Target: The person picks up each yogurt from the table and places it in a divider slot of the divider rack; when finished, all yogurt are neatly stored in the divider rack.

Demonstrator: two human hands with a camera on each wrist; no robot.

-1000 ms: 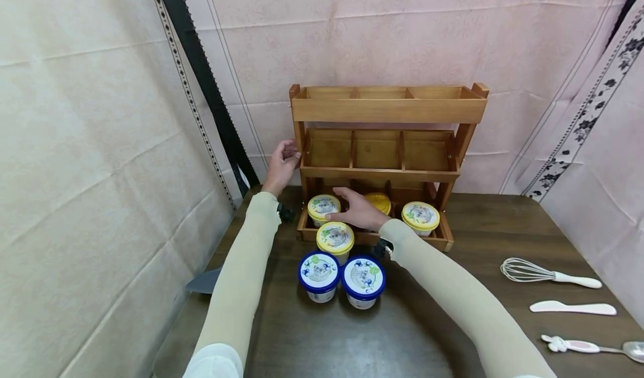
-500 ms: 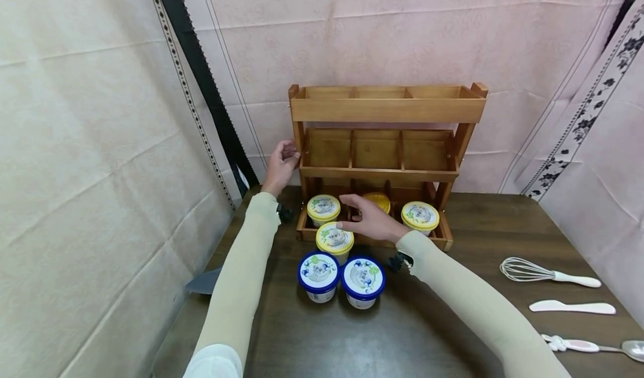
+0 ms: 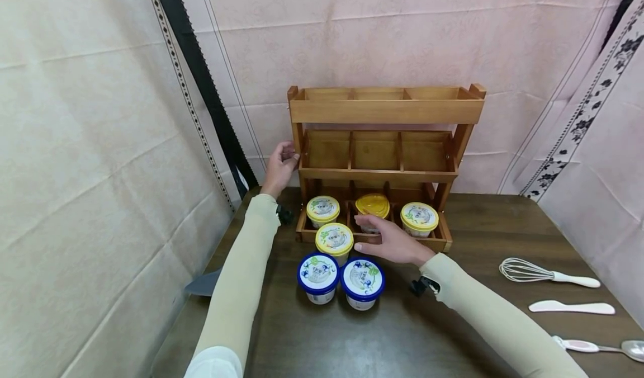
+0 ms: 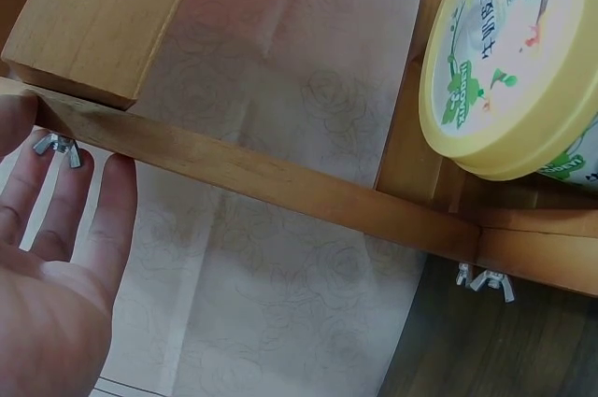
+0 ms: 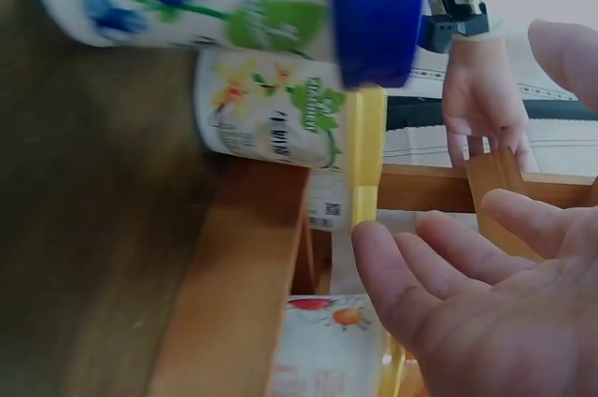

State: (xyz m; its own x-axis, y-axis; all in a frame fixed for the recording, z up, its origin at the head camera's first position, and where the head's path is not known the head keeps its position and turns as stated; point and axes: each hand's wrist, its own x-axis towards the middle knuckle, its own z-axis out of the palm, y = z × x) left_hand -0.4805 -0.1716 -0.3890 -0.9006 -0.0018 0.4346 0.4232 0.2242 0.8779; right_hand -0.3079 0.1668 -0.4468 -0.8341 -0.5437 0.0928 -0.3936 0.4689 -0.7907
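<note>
My left hand [image 3: 282, 168] holds the left post of a three-tier wooden rack [image 3: 387, 111], thumb on one side and fingers on the other, beside a wing nut [image 4: 60, 147] in the left wrist view. My right hand [image 3: 389, 241] hovers with loosely bent fingers and nothing in them, just right of a yellow-lidded cup [image 3: 334, 239] in front of the rack. In the bottom tier sit a left yellow-lidded cup [image 3: 323, 209], a middle cup with a plain darker yellow lid [image 3: 372, 206], and a right yellow-lidded cup [image 3: 420, 217]. Two blue-lidded cups [image 3: 318, 273] stand nearest me.
On the table's right lie a whisk [image 3: 533, 270], a white knife [image 3: 572, 308] and a spoon [image 3: 604, 346]. A grey pointed object [image 3: 203, 283] shows past my left sleeve. Pale cloth [image 3: 392, 37] hangs behind the rack and along both sides.
My right hand has drawn back from the bottom tier, moving right and toward me, uncovering the middle cup. The left hand stays on the post; the cups stand where they were.
</note>
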